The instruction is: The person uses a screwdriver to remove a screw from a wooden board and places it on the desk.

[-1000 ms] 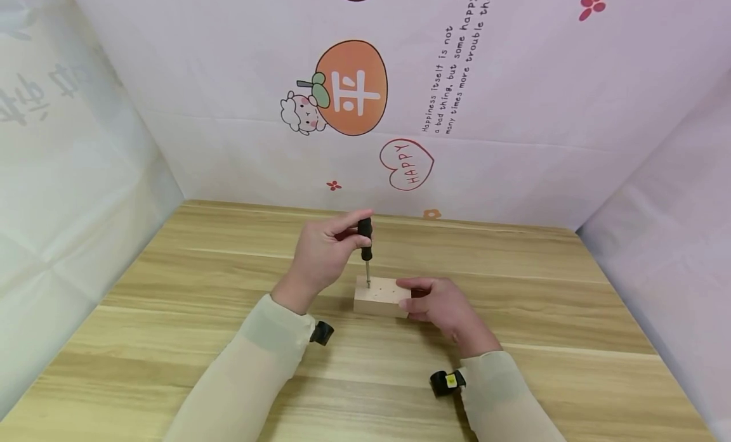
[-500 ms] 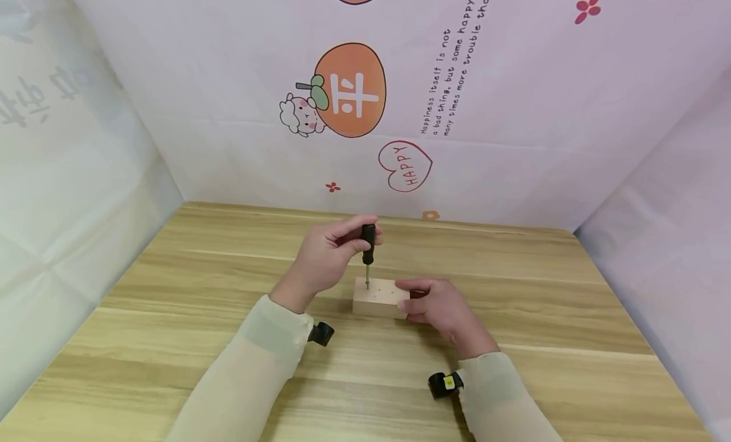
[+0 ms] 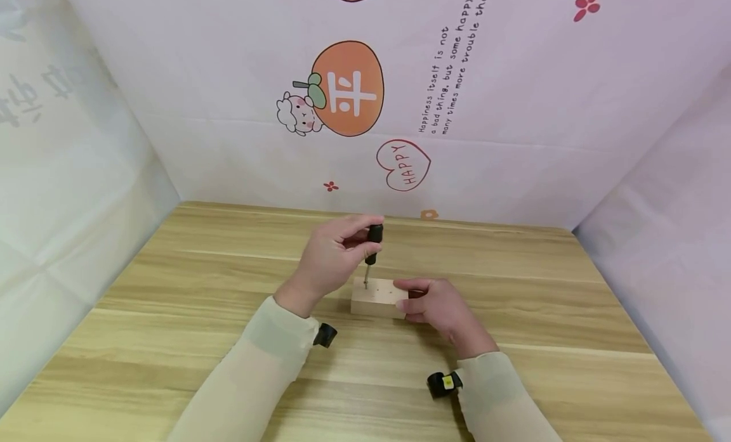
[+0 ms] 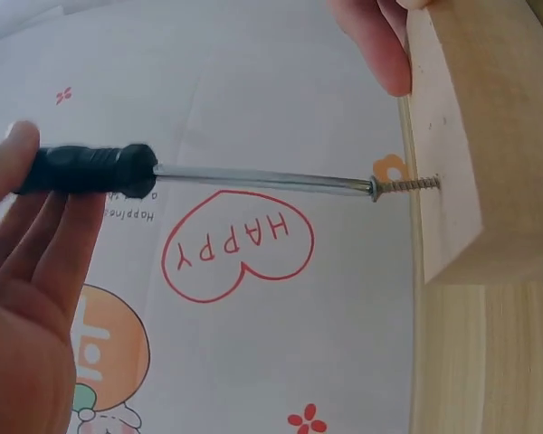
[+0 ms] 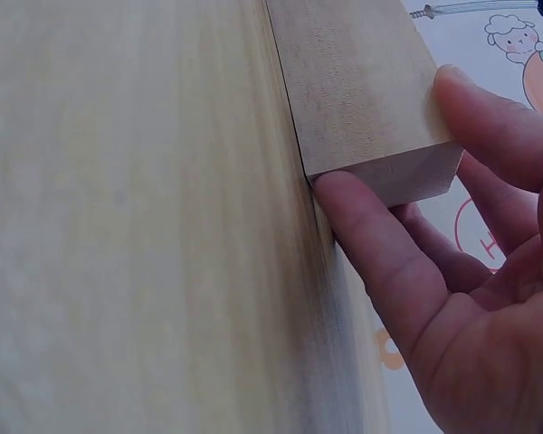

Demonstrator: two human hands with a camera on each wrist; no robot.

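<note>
My left hand [image 3: 328, 258] pinches the black handle of a screwdriver [image 3: 374, 236] between thumb and fingers. The screwdriver stands nearly upright, its top leaning a little to the right. In the left wrist view its steel shaft meets the head of a screw [image 4: 407, 185]. That screw's tip is in the face of a pale wooden block [image 4: 507, 136], with most of the thread showing. Several small holes or marks dot the block's top. At the block's right end, my right hand [image 3: 442, 309] holds it, with thumb and fingers against its sides and end face [image 5: 407, 176].
The block rests on a wood-grain table [image 3: 228, 302]. A white printed cloth [image 3: 240, 156] rises behind the table's far edge, and more cloth hangs at both sides. Black cameras [image 3: 442, 385] are strapped to both wrists.
The screwdriver's handle has tipped to the right, and my left hand has shifted slightly right with it. The right hand keeps its hold on the block.
</note>
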